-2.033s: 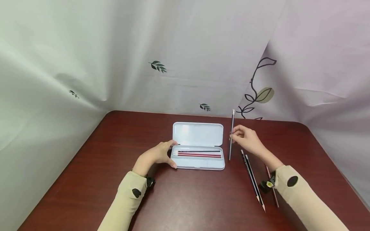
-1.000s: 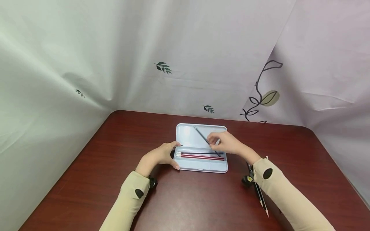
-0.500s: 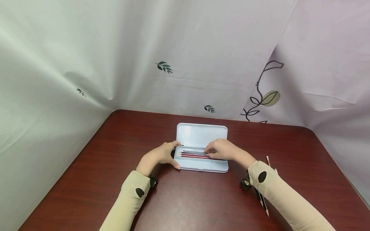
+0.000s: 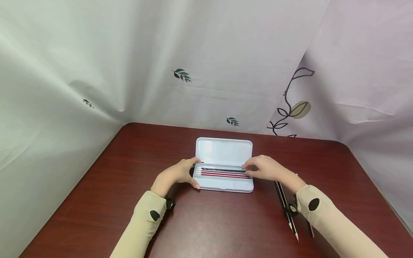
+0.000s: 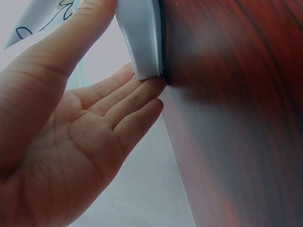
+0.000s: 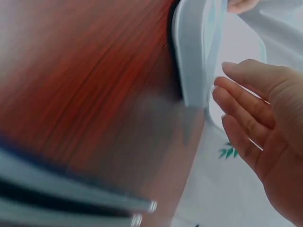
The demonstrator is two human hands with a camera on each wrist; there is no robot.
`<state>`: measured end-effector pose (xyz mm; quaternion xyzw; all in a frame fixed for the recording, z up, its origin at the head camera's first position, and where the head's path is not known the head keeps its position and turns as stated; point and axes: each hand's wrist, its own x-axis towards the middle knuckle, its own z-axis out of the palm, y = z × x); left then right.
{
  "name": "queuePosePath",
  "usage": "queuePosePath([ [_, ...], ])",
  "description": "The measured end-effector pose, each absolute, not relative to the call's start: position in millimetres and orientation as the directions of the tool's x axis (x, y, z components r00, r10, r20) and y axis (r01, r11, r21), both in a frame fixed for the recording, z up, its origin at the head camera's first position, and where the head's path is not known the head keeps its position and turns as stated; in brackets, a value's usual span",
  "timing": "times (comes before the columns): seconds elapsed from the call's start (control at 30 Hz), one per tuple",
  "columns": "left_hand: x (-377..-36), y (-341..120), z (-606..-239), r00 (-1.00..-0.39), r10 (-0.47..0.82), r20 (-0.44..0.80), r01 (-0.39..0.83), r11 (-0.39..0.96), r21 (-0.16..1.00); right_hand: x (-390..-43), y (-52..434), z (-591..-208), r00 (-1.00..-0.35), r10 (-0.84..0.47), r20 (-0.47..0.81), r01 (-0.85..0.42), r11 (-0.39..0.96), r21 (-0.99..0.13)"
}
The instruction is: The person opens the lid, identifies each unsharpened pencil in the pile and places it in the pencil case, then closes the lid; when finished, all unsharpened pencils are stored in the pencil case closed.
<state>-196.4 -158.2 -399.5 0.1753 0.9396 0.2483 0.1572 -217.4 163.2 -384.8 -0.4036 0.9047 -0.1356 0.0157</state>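
a dark red wood-grain table (image 4: 96, 200) fills the lower view. pale draped sheets (image 4: 96, 53) printed with small green leaves wall it from nine to twelve o'clock; a lilac sheet (image 4: 361, 64) with a vine hangs toward two o'clock.

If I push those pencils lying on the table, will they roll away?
Probably a little. The loose pencils are thin, straight and lie flat on the smooth table, so a sideways nudge likely rolls them. They look stiff and light, and their sharpened tips could snap.
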Motion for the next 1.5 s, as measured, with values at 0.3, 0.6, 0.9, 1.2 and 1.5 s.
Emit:
queuePosePath([
  [0.3, -195, -162, -399, -0.890, 0.407, -0.205, 0.245, 0.808, 0.536, -199, 207, -385, -0.722, -0.685, 0.099, -0.682, 0.680, -0.271],
  [0.6, -194, -163, -399, -0.891, 0.408, -0.201, 0.246, 0.804, 0.541, -174, 256, -388, -0.682, -0.658, 0.318, -0.730, 0.638, -0.246],
  [0.9, -194, -160, -398, -0.888, 0.418, -0.193, 0.263, 0.805, 0.532, -144, 296, -392, -0.810, -0.512, 0.286, -0.585, 0.744, -0.323],
  [1.2, -195, -159, -398, -0.889, 0.408, -0.209, 0.243, 0.806, 0.540, -125, 298, -394, -0.941, -0.339, -0.003, -0.309, 0.861, -0.404],
  [1.5, -196, -157, -397, -0.889, 0.405, -0.215, 0.243, 0.814, 0.528, -123, 297, -399, -0.951, -0.279, -0.132, -0.194, 0.873, -0.447],
])
